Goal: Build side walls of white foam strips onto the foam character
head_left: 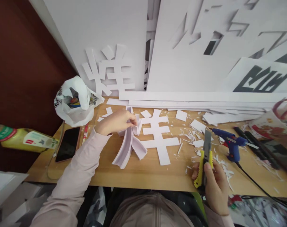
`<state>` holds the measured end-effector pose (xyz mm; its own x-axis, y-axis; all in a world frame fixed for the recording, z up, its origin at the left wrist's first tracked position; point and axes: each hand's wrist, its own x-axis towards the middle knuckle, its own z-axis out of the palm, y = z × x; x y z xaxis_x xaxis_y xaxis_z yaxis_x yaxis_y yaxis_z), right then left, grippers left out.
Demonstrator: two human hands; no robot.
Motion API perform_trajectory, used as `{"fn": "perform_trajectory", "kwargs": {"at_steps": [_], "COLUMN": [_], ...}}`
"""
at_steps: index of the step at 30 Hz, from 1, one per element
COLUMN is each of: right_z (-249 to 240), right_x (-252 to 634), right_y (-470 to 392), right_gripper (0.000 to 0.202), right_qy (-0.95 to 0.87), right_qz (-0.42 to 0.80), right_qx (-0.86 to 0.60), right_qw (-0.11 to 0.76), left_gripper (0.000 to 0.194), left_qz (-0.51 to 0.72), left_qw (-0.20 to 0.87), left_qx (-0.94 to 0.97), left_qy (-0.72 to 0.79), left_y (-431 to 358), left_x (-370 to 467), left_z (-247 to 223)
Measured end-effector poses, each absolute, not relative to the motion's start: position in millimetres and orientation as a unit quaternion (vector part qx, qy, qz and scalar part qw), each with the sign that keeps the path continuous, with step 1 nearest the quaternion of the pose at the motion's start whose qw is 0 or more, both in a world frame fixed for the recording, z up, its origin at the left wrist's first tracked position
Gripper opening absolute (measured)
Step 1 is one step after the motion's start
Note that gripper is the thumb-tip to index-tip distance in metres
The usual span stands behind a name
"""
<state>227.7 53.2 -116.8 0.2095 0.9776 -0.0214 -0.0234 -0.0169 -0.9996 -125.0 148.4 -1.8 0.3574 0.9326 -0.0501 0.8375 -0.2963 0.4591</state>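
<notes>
My right hand (215,186) grips a yellow utility knife (206,157), its wide blade out and pointing away from me. Over at the left, my left hand (120,121) is closed in a pinch on the upper part of a white foam-board character piece (126,146) with raised side walls. The fingers cover part of that piece. Right beside it lies a flat white cut-out character (160,135) with several cross strokes, which it seems to touch. White scraps and slivers (190,137) are scattered between this cut-out and the knife.
A blue glue gun (233,145) with its cord lies at the right, near black markers (257,148). At the left are a phone (68,144), a white plastic bag (74,101) and a yellow-filled bottle (27,138). White boards (181,63) lean at the back.
</notes>
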Motion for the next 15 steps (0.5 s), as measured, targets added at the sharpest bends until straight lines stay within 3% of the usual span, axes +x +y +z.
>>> {"fn": "perform_trajectory", "kwargs": {"at_steps": [15], "right_z": [-119.1], "right_x": [226.1], "right_y": [52.5], "right_gripper": [0.028], "right_qy": [-0.44], "right_qz": [0.441], "right_qx": [-0.557], "right_qw": [0.549], "left_gripper": [0.023], "left_qz": [0.072], "left_qw": [0.193], "left_qx": [0.82], "left_qy": [0.535], "left_y": [157.6], "left_x": [-110.8], "left_z": [-22.5]}}
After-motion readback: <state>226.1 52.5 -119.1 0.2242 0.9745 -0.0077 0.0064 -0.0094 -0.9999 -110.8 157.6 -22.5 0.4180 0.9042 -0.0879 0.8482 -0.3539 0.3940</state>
